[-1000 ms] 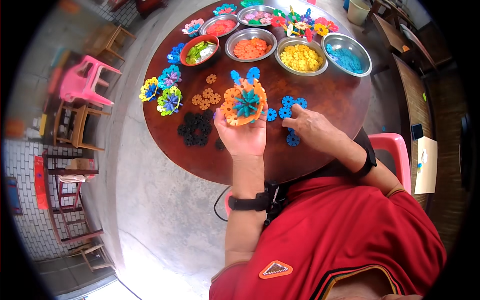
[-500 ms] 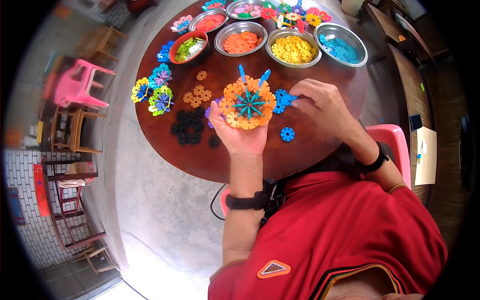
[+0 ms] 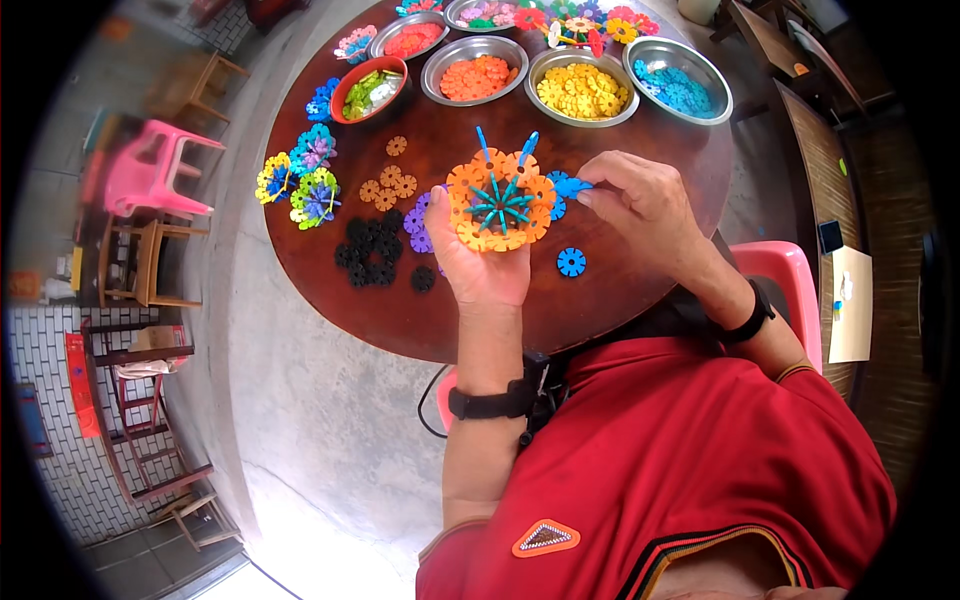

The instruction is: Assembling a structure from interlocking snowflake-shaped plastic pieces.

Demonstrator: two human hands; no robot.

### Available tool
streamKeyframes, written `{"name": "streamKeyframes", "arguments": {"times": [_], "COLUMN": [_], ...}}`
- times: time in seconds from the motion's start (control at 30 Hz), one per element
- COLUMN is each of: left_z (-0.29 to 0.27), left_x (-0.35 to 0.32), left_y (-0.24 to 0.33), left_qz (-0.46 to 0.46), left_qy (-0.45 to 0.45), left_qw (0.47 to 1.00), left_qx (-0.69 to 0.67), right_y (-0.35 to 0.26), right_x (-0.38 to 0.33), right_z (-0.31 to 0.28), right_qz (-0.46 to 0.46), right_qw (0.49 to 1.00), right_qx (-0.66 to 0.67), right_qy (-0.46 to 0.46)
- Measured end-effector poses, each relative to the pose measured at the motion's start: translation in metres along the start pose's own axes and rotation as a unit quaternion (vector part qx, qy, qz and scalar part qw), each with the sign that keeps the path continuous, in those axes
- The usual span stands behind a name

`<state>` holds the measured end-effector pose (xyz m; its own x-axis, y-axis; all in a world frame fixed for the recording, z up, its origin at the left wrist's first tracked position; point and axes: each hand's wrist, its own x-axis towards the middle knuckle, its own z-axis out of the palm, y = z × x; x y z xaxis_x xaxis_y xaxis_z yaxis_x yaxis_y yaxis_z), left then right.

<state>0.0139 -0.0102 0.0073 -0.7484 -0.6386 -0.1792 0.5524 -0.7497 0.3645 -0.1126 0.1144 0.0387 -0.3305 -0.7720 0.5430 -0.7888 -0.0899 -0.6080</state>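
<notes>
My left hand (image 3: pixel 488 270) is closed around the base of a flower built from orange notched plastic discs (image 3: pixel 465 233). Teal discs (image 3: pixel 500 203) stand edge-on in a starburst at its middle, and two blue discs (image 3: pixel 528 149) stick up from its far rim. To its right, my right hand (image 3: pixel 640 200) pinches a blue notched disc (image 3: pixel 574 186) between thumb and fingertips. Other blue discs lie just behind that one, partly hidden by the flower. A single blue disc (image 3: pixel 571 262) rests on the table below my right hand.
On the round brown table (image 3: pixel 400 330) lie black discs (image 3: pixel 372 262), purple discs (image 3: pixel 418 228) and loose orange discs (image 3: pixel 388 188). Finished flowers (image 3: pixel 315 195) stand at the left edge. Bowls of yellow (image 3: pixel 583 118), orange (image 3: pixel 474 98) and blue discs (image 3: pixel 728 100) line the far side.
The whole view has shifted slightly. My right hand has tilted the blue disc more edge-on beside the orange flower, and the flower has turned slightly in my left hand.
</notes>
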Motion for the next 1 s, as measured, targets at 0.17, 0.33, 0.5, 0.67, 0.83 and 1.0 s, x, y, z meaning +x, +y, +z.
{"name": "streamKeyframes", "arguments": {"times": [0.17,0.33,0.5,0.67,0.83,1.0], "left_z": [-0.006,0.000,0.013,0.015,0.033,0.072], "left_x": [0.003,-0.001,-0.010,-0.014,-0.028,-0.056], "left_y": [0.000,0.002,-0.004,-0.016,-0.019,-0.012], "left_qz": [-0.007,-0.014,0.048,0.118,0.089,0.069], "left_qy": [0.006,0.005,-0.041,-0.060,-0.141,-0.144], "left_qw": [1.000,0.999,0.994,0.978,0.977,0.969], "left_qx": [0.028,0.040,0.092,0.160,0.134,0.191], "right_y": [-0.002,-0.001,0.007,0.010,0.004,-0.014], "right_x": [0.001,0.000,-0.001,-0.009,-0.016,-0.021], "right_z": [-0.002,-0.004,-0.008,-0.012,-0.022,-0.039], "right_qz": [0.017,0.039,-0.024,-0.067,-0.080,-0.117], "right_qw": [1.000,0.999,0.999,0.996,0.994,0.993], "right_qx": [0.002,0.019,-0.020,-0.067,-0.066,-0.022], "right_qy": [0.002,-0.005,0.014,0.002,0.021,0.006]}}
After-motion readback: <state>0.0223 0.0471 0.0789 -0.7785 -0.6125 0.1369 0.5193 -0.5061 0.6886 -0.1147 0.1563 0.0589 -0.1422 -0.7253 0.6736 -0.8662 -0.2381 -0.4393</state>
